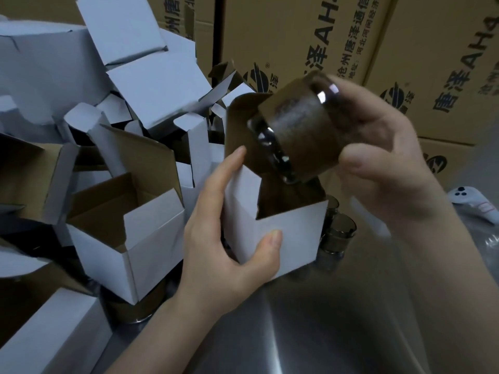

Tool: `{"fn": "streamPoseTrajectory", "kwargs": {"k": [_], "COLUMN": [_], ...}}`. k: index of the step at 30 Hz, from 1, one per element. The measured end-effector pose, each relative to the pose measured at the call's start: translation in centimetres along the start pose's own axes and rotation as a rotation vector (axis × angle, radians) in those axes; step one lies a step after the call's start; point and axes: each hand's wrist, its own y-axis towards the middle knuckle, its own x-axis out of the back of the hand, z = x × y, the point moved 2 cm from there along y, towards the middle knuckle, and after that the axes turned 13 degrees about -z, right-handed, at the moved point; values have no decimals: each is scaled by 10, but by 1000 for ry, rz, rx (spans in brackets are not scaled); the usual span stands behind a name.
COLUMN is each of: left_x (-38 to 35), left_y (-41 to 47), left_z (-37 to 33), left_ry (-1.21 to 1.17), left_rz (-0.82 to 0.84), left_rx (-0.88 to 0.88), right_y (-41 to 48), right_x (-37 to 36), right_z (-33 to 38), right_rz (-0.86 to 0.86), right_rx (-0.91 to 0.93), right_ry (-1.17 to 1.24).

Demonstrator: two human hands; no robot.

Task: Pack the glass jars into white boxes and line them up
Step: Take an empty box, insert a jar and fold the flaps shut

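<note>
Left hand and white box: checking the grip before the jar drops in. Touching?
Touching. Head view shows the left hand with thumb and fingers pressed against the white box.

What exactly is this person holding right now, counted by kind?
white box, open, in the left hand: 1
glass jar, in the right hand: 1
Total: 2

We see a grey, smooth desk (310, 327) with bare surface in the foreground. On its left side lies a heap of open white boxes (129, 233), a glass jar (132, 306) under one of them. Further jars (337, 233) stand grouped right of centre. Brown printed cartons (297, 36) rise along the rear edge.
</note>
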Motion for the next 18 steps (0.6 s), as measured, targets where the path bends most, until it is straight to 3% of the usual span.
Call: {"fn": "streamPoseTrajectory", "kwargs": {"k": [18], "left_x": [5], "left_y": [7], "left_z": [-1], "left_ry": [-248], "left_rz": [190], "left_rx": [360], "right_y": [11], "right_x": [37], "right_z": [25], "right_rz": [323], "right_rx": [-310], "right_ry": [-276]}}
